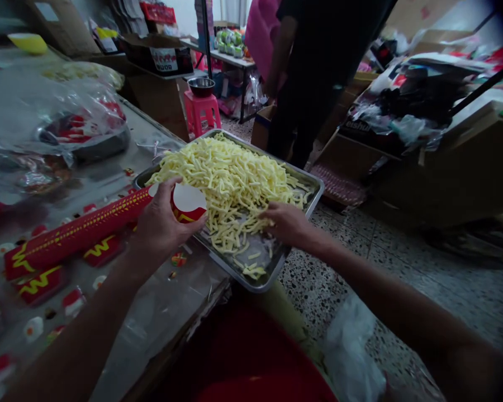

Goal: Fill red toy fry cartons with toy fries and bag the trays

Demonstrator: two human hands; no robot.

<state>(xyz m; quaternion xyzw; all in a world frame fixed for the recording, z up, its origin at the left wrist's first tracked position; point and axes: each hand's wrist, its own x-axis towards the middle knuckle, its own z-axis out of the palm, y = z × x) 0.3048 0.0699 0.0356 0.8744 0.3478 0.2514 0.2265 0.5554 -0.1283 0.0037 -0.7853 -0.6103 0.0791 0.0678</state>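
While the left hand point(162, 224) clasps a red fry carton point(188, 214) beside fry-shaped sticks point(228, 170) heaped on a metal tray point(317, 191), the right hand point(290, 223) half-curls among them, whether gripping any I cannot tell

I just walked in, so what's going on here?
A person's left hand holds a red-and-white carton beside a heap of pale yellow sticks in a metal tray. The right hand has its fingers down among the sticks; whether it grips any is unclear. A long row of nested red cartons lies on the table.
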